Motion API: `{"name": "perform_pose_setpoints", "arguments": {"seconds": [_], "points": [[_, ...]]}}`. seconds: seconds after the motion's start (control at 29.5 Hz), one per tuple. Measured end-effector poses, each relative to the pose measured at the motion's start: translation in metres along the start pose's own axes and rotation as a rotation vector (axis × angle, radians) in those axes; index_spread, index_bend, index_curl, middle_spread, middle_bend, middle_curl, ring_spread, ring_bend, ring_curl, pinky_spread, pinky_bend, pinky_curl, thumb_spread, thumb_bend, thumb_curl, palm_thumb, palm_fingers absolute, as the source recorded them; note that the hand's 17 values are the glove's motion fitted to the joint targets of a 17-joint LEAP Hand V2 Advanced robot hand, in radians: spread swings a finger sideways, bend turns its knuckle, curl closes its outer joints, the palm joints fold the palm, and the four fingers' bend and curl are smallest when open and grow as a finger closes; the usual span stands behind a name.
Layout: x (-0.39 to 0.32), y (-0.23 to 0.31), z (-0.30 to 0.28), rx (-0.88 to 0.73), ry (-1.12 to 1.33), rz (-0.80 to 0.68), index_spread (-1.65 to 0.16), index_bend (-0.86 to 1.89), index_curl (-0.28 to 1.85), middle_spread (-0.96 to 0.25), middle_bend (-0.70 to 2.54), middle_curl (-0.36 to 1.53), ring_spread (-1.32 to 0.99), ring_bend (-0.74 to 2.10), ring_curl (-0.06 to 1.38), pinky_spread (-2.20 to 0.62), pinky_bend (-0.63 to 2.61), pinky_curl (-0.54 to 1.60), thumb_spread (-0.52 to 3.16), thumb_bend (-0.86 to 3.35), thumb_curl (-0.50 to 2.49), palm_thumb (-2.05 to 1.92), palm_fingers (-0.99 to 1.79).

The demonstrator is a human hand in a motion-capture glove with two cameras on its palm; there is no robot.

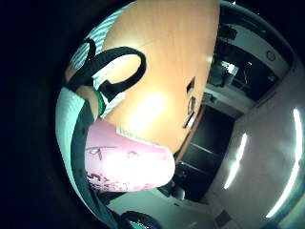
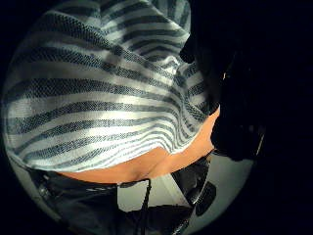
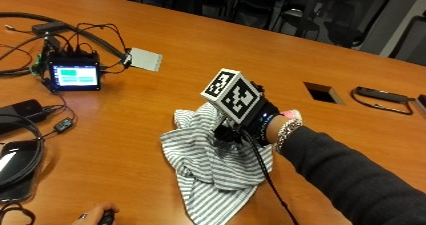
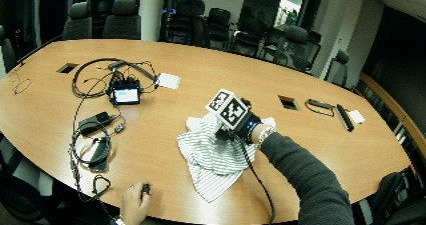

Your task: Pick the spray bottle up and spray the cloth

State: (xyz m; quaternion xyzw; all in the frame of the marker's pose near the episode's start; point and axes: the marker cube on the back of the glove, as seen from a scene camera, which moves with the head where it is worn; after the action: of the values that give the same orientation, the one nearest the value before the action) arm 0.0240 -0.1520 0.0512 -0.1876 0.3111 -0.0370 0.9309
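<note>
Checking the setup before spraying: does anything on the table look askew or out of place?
The striped cloth lies crumpled and bunched, not flat, under the gloved right hand. A pink bottle shows close to the palm. No spill or damage shows.

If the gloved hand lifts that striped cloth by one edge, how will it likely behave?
The striped cloth lies crumpled in soft folds on the table, so it would probably hang limp rather than hold a shape. It looks thin, so likely light for its spread. Being woven fabric, it seems unlikely to slip from the right hand above it, and it cannot roll or tip.
</note>
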Motion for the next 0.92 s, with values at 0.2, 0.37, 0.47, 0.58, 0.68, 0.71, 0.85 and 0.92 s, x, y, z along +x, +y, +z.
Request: {"name": "perform_pose_setpoints", "arguments": {"seconds": [0.2,0.37,0.47,0.58,0.68,0.71,0.85,0.92], "points": [[0.007,0.003,-0.008,0.009,-0.070,-0.004,-0.32,0.13,0.36,-0.27,0.52,0.59,-0.23,0.51,0.45,-0.24,0.48,0.39,1.44,0.09,0.59,0.92,1.17],[0.017,0.019,-0.051,0.119,-0.308,-0.051,-0.32,0.13,0.36,-0.27,0.51,0.59,-0.23,0.51,0.45,-0.24,0.49,0.39,1.44,0.08,0.59,0.92,1.17],[0.015,0.030,-0.089,0.219,-0.494,-0.145,-0.32,0.13,0.36,-0.27,0.51,0.60,-0.23,0.51,0.45,-0.23,0.49,0.39,1.44,0.08,0.59,0.92,1.17],[0.006,0.040,-0.129,0.337,-0.706,-0.283,-0.32,0.13,0.36,-0.27,0.50,0.60,-0.23,0.51,0.45,-0.23,0.49,0.39,1.45,0.08,0.60,0.92,1.17],[-0.011,0.046,-0.166,0.465,-0.930,-0.440,-0.31,0.12,0.36,-0.28,0.51,0.60,-0.23,0.51,0.45,-0.23,0.49,0.39,1.45,0.07,0.60,0.92,1.16],[-0.019,0.047,-0.175,0.499,-0.998,-0.481,-0.31,0.13,0.36,-0.27,0.51,0.60,-0.23,0.51,0.45,-0.23,0.48,0.39,1.45,0.07,0.60,0.93,1.16],[-0.051,0.039,-0.186,0.618,-1.237,-0.556,-0.31,0.13,0.36,-0.27,0.50,0.60,-0.22,0.51,0.45,-0.23,0.47,0.38,1.46,0.08,0.60,0.94,1.14],[-0.065,0.027,-0.185,0.695,-1.340,-0.561,-0.31,0.13,0.37,-0.27,0.50,0.60,-0.22,0.50,0.45,-0.23,0.47,0.38,1.46,0.08,0.60,0.94,1.14]]}}
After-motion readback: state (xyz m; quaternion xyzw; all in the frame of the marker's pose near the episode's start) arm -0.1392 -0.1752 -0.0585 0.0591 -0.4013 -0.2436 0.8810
